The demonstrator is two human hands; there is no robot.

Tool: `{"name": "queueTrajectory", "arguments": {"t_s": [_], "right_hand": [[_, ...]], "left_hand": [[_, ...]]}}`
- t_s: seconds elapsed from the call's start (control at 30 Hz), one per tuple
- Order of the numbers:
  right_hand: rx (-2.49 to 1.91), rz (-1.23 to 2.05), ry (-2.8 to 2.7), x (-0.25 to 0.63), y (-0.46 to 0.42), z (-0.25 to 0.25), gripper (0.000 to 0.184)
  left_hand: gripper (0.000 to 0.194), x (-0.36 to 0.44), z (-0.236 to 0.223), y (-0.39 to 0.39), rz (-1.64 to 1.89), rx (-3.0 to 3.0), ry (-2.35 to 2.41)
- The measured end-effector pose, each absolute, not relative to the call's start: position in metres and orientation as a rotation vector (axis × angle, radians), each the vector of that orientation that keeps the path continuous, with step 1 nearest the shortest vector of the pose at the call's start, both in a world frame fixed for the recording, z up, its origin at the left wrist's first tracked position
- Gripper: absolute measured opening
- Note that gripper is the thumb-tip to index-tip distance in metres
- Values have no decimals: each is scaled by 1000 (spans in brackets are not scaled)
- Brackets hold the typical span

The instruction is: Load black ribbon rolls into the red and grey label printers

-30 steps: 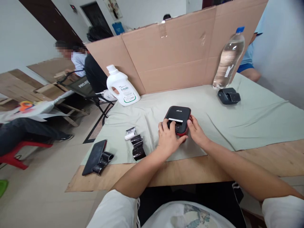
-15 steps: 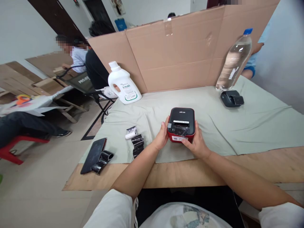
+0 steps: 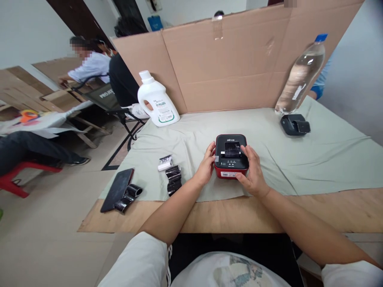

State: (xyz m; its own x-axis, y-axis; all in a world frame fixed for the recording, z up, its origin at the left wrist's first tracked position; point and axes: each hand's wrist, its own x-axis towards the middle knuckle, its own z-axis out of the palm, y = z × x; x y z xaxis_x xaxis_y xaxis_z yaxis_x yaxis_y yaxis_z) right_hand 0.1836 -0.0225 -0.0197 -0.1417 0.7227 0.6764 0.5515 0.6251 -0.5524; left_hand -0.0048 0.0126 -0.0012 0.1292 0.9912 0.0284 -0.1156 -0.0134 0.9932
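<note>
A red-and-black label printer [image 3: 230,169] sits on the cloth in front of me, with a white barcode sticker on its front. A short black strip [image 3: 232,148] lies over its top, at the slot. My left hand [image 3: 206,165] rests along the printer's left side, fingers stretched out and not wrapped round it. My right hand [image 3: 253,173] is at the right side with fingers apart, their tips over the top right edge and the thumb before the sticker. Left of my hands lie a curled black strip [image 3: 174,180] and a small white roll [image 3: 165,163].
A dark phone-like slab [image 3: 116,189] with another curled black strip [image 3: 128,198] lies at the front left. A white jug [image 3: 158,103] and a water bottle [image 3: 302,77] stand before the cardboard screen [image 3: 227,67]. A black device [image 3: 295,125] lies by the bottle. Other people sit beyond.
The black strip on the printer has gone from lying over the front of the slot to lying back over the top. My right hand has loosened and its fingers have risen.
</note>
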Motion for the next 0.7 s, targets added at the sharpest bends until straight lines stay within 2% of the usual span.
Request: {"name": "queueTrajectory", "arguments": {"t_s": [0.13, 0.3, 0.37, 0.5, 0.7], "right_hand": [[-976, 204, -1826, 187, -23, -14, 79], [-898, -26, -1901, 181, -28, -10, 37], [-913, -80, -1913, 176, -30, -10, 29], [-978, -129, -1955, 171, -33, -13, 28], [-967, -250, -1973, 169, -36, -16, 32]], "left_hand": [[68, -5, 4, 11, 1159, 1131, 974], [68, -7, 4, 14, 1141, 1152, 994], [67, -8, 3, 17, 1137, 1194, 999], [68, -9, 1, 24, 1121, 1309, 1052], [91, -8, 2, 32, 1174, 1351, 1000]]}}
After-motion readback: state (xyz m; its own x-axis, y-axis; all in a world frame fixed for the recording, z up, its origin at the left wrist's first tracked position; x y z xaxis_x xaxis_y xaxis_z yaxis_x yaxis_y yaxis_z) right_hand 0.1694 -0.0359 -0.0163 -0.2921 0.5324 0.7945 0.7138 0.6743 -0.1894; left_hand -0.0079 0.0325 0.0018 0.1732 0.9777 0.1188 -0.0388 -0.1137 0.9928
